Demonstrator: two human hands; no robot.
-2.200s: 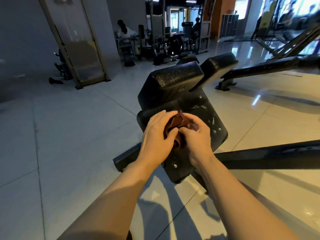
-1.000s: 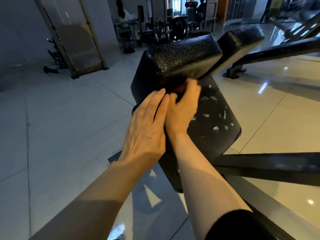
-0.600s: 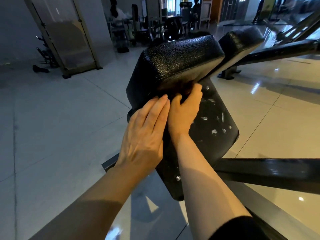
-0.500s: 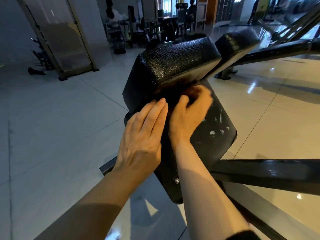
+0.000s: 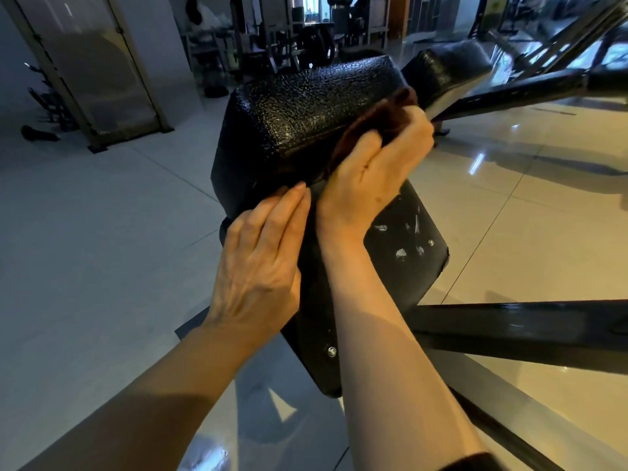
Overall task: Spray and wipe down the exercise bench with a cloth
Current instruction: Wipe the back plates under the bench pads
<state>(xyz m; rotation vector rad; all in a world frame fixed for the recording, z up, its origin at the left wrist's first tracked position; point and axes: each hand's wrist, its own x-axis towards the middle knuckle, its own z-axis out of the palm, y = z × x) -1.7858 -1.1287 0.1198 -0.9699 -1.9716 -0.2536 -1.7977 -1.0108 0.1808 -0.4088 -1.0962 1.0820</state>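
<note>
A black padded exercise bench point(image 5: 306, 107) fills the centre of the head view, with a scuffed lower pad point(image 5: 404, 253) below its thick upper pad. My right hand point(image 5: 373, 168) grips a dark brown cloth point(image 5: 384, 117) and presses it against the right underside edge of the upper pad. My left hand point(image 5: 261, 263) lies flat with straight fingers on the left side of the lower pad, fingertips at the seam between the pads. No spray bottle is in sight.
A black steel frame beam point(image 5: 526, 328) runs right from the bench. A second black pad point(image 5: 448, 66) on a bar stands behind. Glossy tiled floor point(image 5: 102, 232) surrounds it. A framed panel point(image 5: 95, 69) and gym machines with a person point(image 5: 204, 15) stand far back.
My right hand has slid the cloth to the right and up along the underside edge of the upper pad. My left hand has stayed flat on the lower pad.
</note>
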